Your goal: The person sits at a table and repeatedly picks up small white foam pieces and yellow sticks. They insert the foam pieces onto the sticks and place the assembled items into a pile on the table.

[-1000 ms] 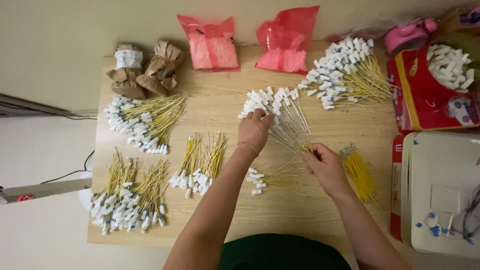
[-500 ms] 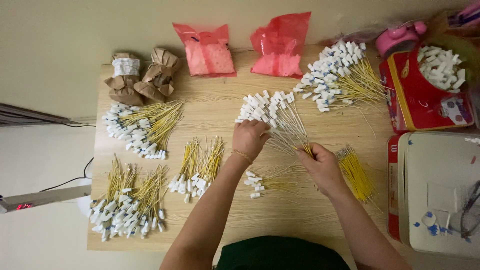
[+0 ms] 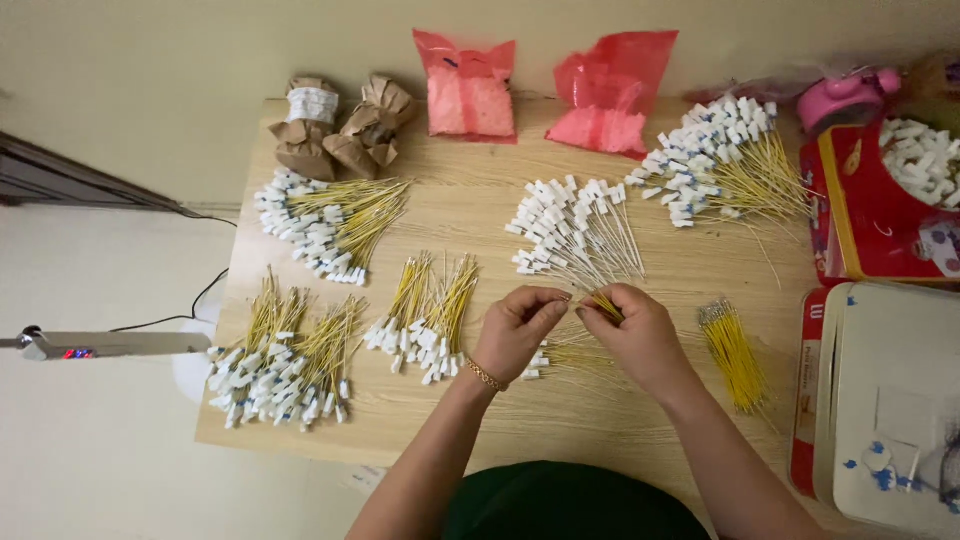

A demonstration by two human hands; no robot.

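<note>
My left hand [image 3: 520,330] and my right hand [image 3: 635,335] meet at the middle of the wooden table [image 3: 480,210]. Both pinch a small bunch of yellow wires [image 3: 603,303] between the fingertips. Just beyond them fans out a pile of yellow wires with white connectors [image 3: 575,230]. A few finished wires with white ends [image 3: 545,362] lie under my hands. A bundle of bare yellow wires [image 3: 735,355] rests to the right of my right hand.
More piles of connector wires lie at left [image 3: 335,225], front left [image 3: 285,365], centre [image 3: 425,320] and back right [image 3: 725,165]. Two red bags [image 3: 470,90] and brown paper bundles [image 3: 340,125] line the far edge. A red box of white connectors [image 3: 890,190] and a white lid [image 3: 895,400] stand at right.
My left hand drew back from the fanned pile toward me and joined my right hand; both now pinch the small wire bunch together.
</note>
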